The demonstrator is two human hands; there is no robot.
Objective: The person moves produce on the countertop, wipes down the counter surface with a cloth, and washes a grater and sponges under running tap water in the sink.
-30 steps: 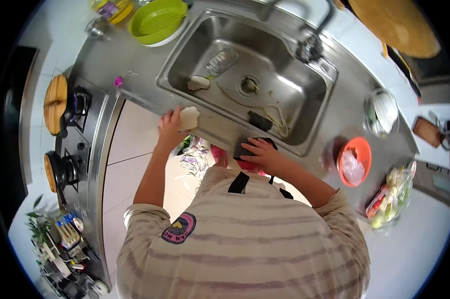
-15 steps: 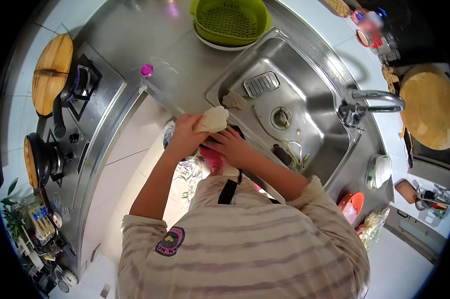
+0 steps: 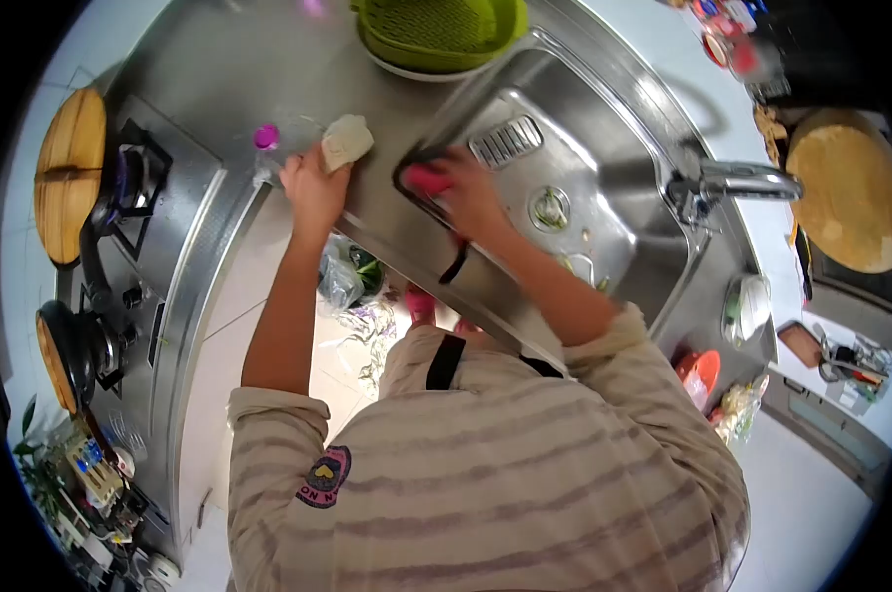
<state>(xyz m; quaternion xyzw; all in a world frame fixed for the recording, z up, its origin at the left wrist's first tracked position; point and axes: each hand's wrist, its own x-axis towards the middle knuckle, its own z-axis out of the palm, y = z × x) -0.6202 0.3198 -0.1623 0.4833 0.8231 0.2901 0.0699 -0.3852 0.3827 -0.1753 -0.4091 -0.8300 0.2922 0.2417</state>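
Observation:
A whitish cloth-like piece [image 3: 346,141] is gripped at its lower edge by my left hand [image 3: 314,189], on the steel counter [image 3: 372,197] left of the sink. Just left of that hand lies a small magenta object [image 3: 266,136]. My right hand [image 3: 472,193], blurred by motion, is over the sink's near left corner, closed round a pink-and-black item [image 3: 428,180] whose exact form I cannot make out. A dark strap hangs below it. Inside the sink [image 3: 614,187] are a ribbed metal tray [image 3: 506,140] and the drain [image 3: 549,208].
Beyond the sink's left corner stands a green colander [image 3: 436,35]. The faucet [image 3: 722,187] is at the right. Stove burners with a wooden-lidded pan [image 3: 69,178] are at the left. An orange bowl [image 3: 699,371] and bagged vegetables [image 3: 738,410] sit at the lower right.
My hands, together half a second ago, have parted. The left moved left with the whitish piece; the right moved up to the sink corner with the pink-and-black item. The view has shifted slightly.

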